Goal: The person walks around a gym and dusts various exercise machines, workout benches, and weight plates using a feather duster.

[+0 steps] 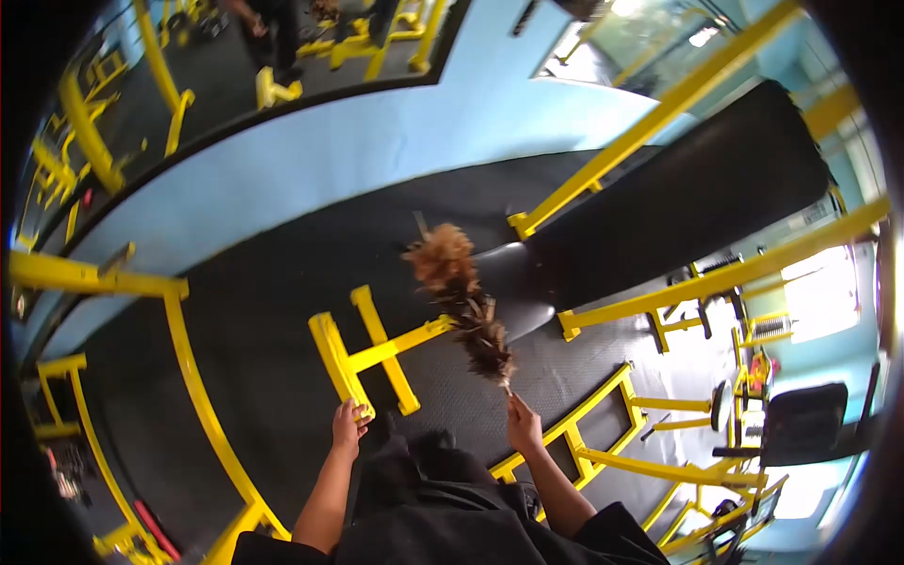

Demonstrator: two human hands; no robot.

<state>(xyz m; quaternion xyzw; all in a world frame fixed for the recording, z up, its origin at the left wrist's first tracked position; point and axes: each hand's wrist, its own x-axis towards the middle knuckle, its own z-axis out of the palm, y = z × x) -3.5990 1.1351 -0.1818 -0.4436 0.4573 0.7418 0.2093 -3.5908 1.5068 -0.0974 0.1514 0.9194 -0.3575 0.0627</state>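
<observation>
Across the dark, textured floor (254, 330) stand a smooth black pad (678, 198) and a square-edged yellow frame (395, 346), where a hasty sweep could, I judge, snag the feather duster (481, 328) by its ruffled brown plumes. It overlaps the pad's near end in my view, my right grip (524, 426) closed on its thin handle; my left grip (348, 428) touches the frame's end, though whether it clamps I cannot tell.
</observation>
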